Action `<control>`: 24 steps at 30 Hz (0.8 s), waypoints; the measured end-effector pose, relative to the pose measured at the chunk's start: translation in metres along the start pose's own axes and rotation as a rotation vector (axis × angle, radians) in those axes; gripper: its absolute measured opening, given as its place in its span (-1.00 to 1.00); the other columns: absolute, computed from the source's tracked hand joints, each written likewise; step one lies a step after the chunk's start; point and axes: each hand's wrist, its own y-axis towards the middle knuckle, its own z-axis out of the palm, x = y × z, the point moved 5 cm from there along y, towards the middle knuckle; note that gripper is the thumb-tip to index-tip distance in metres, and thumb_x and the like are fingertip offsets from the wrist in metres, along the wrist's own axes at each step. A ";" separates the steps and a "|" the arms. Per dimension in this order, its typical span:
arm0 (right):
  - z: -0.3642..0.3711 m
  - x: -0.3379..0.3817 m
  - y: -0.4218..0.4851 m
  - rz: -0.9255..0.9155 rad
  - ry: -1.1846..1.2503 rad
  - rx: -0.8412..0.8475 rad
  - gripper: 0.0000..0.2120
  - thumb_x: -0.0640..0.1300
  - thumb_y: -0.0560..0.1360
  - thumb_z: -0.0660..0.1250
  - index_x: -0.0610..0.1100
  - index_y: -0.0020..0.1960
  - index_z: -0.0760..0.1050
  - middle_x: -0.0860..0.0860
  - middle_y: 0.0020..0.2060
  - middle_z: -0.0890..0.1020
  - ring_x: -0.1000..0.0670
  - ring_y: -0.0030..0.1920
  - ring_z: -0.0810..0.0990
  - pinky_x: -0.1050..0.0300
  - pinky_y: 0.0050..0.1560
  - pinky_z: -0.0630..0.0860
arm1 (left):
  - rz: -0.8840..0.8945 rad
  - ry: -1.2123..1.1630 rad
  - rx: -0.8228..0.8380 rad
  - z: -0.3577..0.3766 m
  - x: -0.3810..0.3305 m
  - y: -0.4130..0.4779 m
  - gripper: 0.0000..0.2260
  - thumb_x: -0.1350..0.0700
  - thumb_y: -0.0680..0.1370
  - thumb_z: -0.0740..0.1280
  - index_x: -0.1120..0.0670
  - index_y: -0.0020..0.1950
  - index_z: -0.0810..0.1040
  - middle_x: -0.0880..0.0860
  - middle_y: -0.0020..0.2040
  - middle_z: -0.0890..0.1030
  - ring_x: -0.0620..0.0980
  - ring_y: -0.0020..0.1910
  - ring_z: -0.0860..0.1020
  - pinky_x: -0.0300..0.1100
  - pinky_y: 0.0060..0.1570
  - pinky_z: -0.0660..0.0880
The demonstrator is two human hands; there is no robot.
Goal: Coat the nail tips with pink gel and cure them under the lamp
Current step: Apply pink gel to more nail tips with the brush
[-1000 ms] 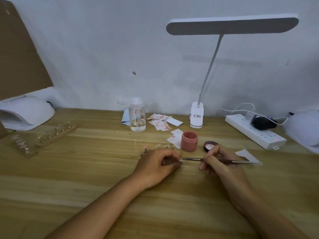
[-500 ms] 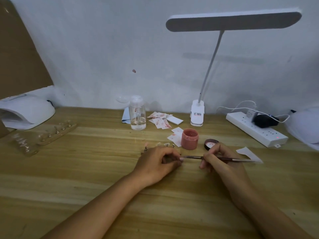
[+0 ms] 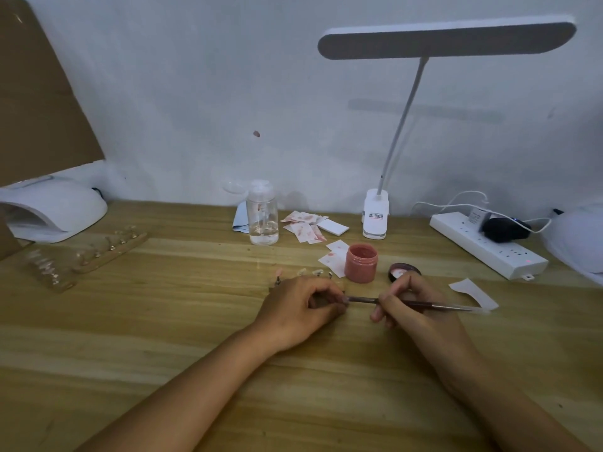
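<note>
My left hand (image 3: 298, 309) is curled over the near end of a strip stand of nail tips (image 3: 305, 274) at the table's middle, pinching a stand piece whose tip is hidden by my fingers. My right hand (image 3: 412, 309) pinches a thin gel brush (image 3: 362, 300) like a pen, and its bristle end touches the spot between my left thumb and forefinger. An open jar of pink gel (image 3: 361, 262) stands just behind my hands, its dark lid (image 3: 404, 270) beside it. A white curing lamp (image 3: 55, 210) sits at the far left.
Two more strip stands with tips (image 3: 81, 256) lie at the left. A clear pump bottle (image 3: 262, 213), pink-stained wipes (image 3: 305, 225), a white desk lamp (image 3: 375, 213), a power strip (image 3: 489, 244) and a second white dome (image 3: 577, 239) line the back. A paper scrap (image 3: 473, 291) lies at right.
Both hands stay in the same place with the brush end at my left fingertips. Only the view has shifted a little.
</note>
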 end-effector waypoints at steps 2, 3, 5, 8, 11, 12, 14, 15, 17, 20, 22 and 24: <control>-0.006 -0.002 0.002 -0.001 0.003 -0.065 -0.89 -0.40 0.49 0.31 -0.42 -0.15 0.40 -0.19 -0.39 0.64 0.02 -0.34 0.54 0.21 -0.21 0.47 | -0.005 0.002 0.004 0.001 0.001 0.000 -0.87 -0.01 0.49 0.47 -0.25 -0.17 0.59 -0.40 -0.28 0.56 -0.27 -0.38 0.43 -0.25 -0.29 0.32; -0.008 -0.003 0.003 0.000 0.006 -0.093 -0.90 -0.40 0.49 0.31 -0.42 -0.16 0.40 -0.19 -0.40 0.63 0.02 -0.33 0.54 0.15 -0.16 0.46 | -0.007 0.003 0.003 0.001 0.001 0.000 -0.89 -0.01 0.49 0.47 -0.23 -0.16 0.60 -0.41 -0.29 0.55 -0.28 -0.38 0.43 -0.25 -0.29 0.32; -0.009 -0.002 0.002 -0.001 0.028 -0.099 -0.88 -0.40 0.49 0.30 -0.42 -0.16 0.39 -0.18 -0.40 0.62 0.05 -0.34 0.55 0.16 -0.16 0.47 | -0.008 0.003 0.002 0.001 0.002 0.000 -0.91 -0.01 0.49 0.47 -0.21 -0.14 0.62 -0.41 -0.30 0.54 -0.28 -0.38 0.43 -0.25 -0.28 0.33; -0.002 0.001 -0.001 -0.018 0.008 -0.012 -0.87 -0.39 0.52 0.31 -0.43 -0.15 0.39 -0.18 -0.38 0.66 0.08 -0.39 0.52 0.31 -0.33 0.47 | -0.002 0.004 0.005 0.000 0.000 0.000 -0.88 -0.01 0.49 0.47 -0.23 -0.17 0.59 -0.38 -0.30 0.55 -0.27 -0.37 0.43 -0.22 -0.27 0.35; -0.001 0.000 0.000 -0.013 -0.022 -0.003 -0.88 -0.39 0.51 0.31 -0.41 -0.15 0.40 -0.19 -0.37 0.66 0.04 -0.36 0.53 0.31 -0.31 0.47 | 0.003 -0.002 0.007 0.000 -0.001 0.000 -0.87 0.00 0.49 0.47 -0.24 -0.17 0.59 -0.38 -0.30 0.55 -0.26 -0.38 0.43 -0.22 -0.27 0.35; -0.004 -0.001 0.001 -0.014 -0.020 -0.032 -0.89 -0.39 0.50 0.31 -0.41 -0.15 0.40 -0.19 -0.38 0.65 0.02 -0.34 0.54 0.28 -0.28 0.46 | 0.003 -0.002 0.009 0.000 0.000 0.000 -0.88 0.00 0.49 0.47 -0.23 -0.16 0.60 -0.39 -0.30 0.55 -0.27 -0.38 0.43 -0.24 -0.29 0.33; -0.008 -0.002 0.001 -0.009 -0.013 -0.081 -0.89 -0.38 0.50 0.31 -0.41 -0.15 0.40 -0.20 -0.39 0.64 -0.01 -0.31 0.54 0.20 -0.21 0.45 | 0.002 -0.001 0.011 0.000 0.000 0.000 -0.92 -0.01 0.50 0.47 -0.20 -0.14 0.62 -0.40 -0.30 0.55 -0.28 -0.38 0.43 -0.28 -0.30 0.30; -0.009 -0.002 0.001 -0.007 -0.004 -0.084 -0.88 -0.38 0.50 0.31 -0.42 -0.14 0.40 -0.20 -0.38 0.63 0.01 -0.31 0.54 0.19 -0.20 0.45 | 0.001 0.001 0.010 0.000 0.001 0.000 -0.92 -0.01 0.50 0.46 -0.20 -0.13 0.62 -0.41 -0.30 0.55 -0.28 -0.38 0.43 -0.28 -0.30 0.30; -0.005 0.001 0.000 -0.012 0.004 -0.040 -0.87 -0.38 0.52 0.31 -0.44 -0.13 0.40 -0.20 -0.37 0.64 0.06 -0.35 0.53 0.26 -0.26 0.47 | 0.002 0.002 0.008 0.000 0.001 0.000 -0.89 -0.01 0.50 0.47 -0.23 -0.15 0.61 -0.39 -0.28 0.56 -0.29 -0.37 0.43 -0.27 -0.30 0.31; 0.000 0.003 -0.002 -0.014 -0.054 0.023 -0.89 -0.40 0.52 0.30 -0.43 -0.13 0.41 -0.20 -0.36 0.66 0.08 -0.38 0.55 0.32 -0.32 0.48 | 0.007 -0.013 0.009 0.000 0.000 0.000 -0.85 0.00 0.49 0.47 -0.26 -0.18 0.59 -0.31 -0.22 0.60 -0.29 -0.37 0.44 -0.26 -0.28 0.32; -0.004 0.001 -0.001 -0.008 -0.058 -0.015 -0.91 -0.40 0.50 0.30 -0.42 -0.13 0.42 -0.20 -0.38 0.65 0.05 -0.35 0.56 0.30 -0.30 0.47 | 0.005 -0.010 0.018 0.000 0.000 0.001 -0.86 0.00 0.50 0.46 -0.25 -0.17 0.59 -0.28 -0.19 0.62 -0.30 -0.37 0.43 -0.26 -0.28 0.31; -0.008 0.002 -0.001 -0.010 -0.046 -0.059 -0.90 -0.39 0.50 0.30 -0.43 -0.14 0.42 -0.21 -0.37 0.63 0.01 -0.31 0.55 0.27 -0.27 0.47 | -0.001 0.008 0.028 0.000 -0.001 0.001 -0.85 -0.02 0.50 0.46 -0.27 -0.19 0.57 -0.31 -0.20 0.61 -0.30 -0.35 0.44 -0.31 -0.22 0.33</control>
